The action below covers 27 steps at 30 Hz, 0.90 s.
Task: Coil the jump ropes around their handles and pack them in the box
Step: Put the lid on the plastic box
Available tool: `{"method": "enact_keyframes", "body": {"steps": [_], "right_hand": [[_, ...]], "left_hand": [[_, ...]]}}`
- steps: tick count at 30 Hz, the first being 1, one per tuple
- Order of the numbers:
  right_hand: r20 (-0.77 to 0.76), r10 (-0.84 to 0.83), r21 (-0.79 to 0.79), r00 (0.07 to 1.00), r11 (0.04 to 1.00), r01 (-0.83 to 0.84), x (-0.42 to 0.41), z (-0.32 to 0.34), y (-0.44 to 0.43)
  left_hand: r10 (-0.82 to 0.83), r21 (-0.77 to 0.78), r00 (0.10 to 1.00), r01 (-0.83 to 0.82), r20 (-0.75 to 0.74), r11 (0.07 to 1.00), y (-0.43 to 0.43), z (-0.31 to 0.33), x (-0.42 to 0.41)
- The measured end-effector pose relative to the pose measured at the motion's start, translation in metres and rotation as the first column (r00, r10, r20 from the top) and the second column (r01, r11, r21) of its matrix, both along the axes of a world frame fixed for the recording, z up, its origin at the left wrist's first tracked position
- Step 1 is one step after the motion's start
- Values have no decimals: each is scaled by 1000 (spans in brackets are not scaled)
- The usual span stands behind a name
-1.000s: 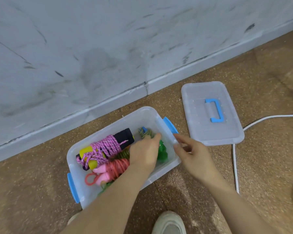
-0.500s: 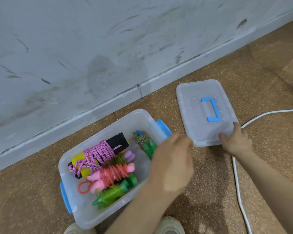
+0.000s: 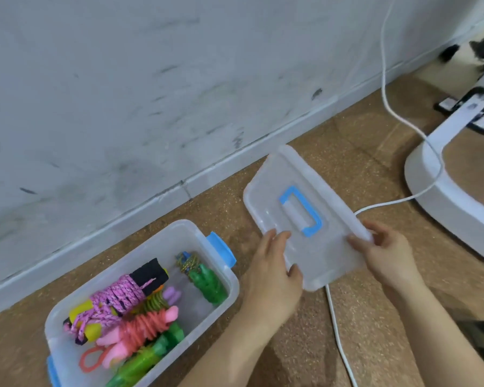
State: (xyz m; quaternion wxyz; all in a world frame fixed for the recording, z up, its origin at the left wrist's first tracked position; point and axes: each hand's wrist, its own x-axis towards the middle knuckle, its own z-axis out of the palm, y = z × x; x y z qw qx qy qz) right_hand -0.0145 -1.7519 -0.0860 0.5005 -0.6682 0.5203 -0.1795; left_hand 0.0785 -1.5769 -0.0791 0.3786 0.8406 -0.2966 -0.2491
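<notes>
Left hand pose: on my feed the left hand [image 3: 274, 275] reaches forward on a bare forearm, back of the hand up. Its fingers lie over the near-left edge of the translucent rectangular plastic lid with a blue carry handle [image 3: 322, 255], and the thumb curls against the near rim, gripping it.
Right hand pose: the right hand [image 3: 386, 252] comes in from the lower right. Its thumb is on top of the lid and its fingers curl round the right edge, pinching it.
Lid: it is held between both hands, tilted, with its far end towards the wall. I cannot tell whether that end touches the floor.
Box: the translucent plastic box with blue side latches [image 3: 179, 236] stands open on the floor, left of the left hand and apart from it.
Jump ropes: all lie inside the box. I see a pink braided rope coiled on yellow-and-black handles [image 3: 120, 297], a coral rope wound on pink handles [image 3: 146, 325], a green-handled bundle [image 3: 210, 283] at the right end, and another green bundle [image 3: 146, 358] along the near wall.
Surface: the brown speckled floor [image 3: 375, 317] carries a white cable [image 3: 338, 331] that runs under the lid.
Room: a scuffed grey wall [image 3: 151, 93] stands behind, and a white stand base [image 3: 444, 202] sits at right.
</notes>
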Motion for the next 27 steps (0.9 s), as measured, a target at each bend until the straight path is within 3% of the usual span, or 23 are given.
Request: {"method": "enact_keyframes", "body": {"steps": [2, 5, 8, 13, 16, 19, 23, 27], "right_hand": [[40, 183, -100, 982, 979, -178, -7, 60, 1], [194, 437, -49, 878, 898, -437, -10, 141, 7], [324, 512, -36, 796, 847, -530, 1, 192, 26], [447, 287, 100, 847, 925, -366, 41, 208, 76], [216, 497, 64, 841, 852, -520, 59, 196, 109], [-140, 737, -30, 662, 665, -746, 67, 160, 140], [-347, 714, -94, 608, 619, -780, 76, 103, 163], [-525, 681, -50, 510, 573, -818, 80, 44, 174]], "left_hand": [[137, -89, 987, -130, 88, 988, 12, 40, 18], [374, -213, 891, -325, 258, 921, 52, 100, 48], [497, -192, 864, -476, 79, 858, 104, 139, 61], [585, -174, 775, -627, -240, 759, 195, 146, 43], [729, -131, 640, -767, -243, 629, 229, 129, 30], [811, -46, 520, -848, -268, 528, 249, 108, 23], [863, -5, 409, -904, -296, 427, 264, 77, 20], [888, 122, 408, -891, -211, 438, 275, 36, 21]]}}
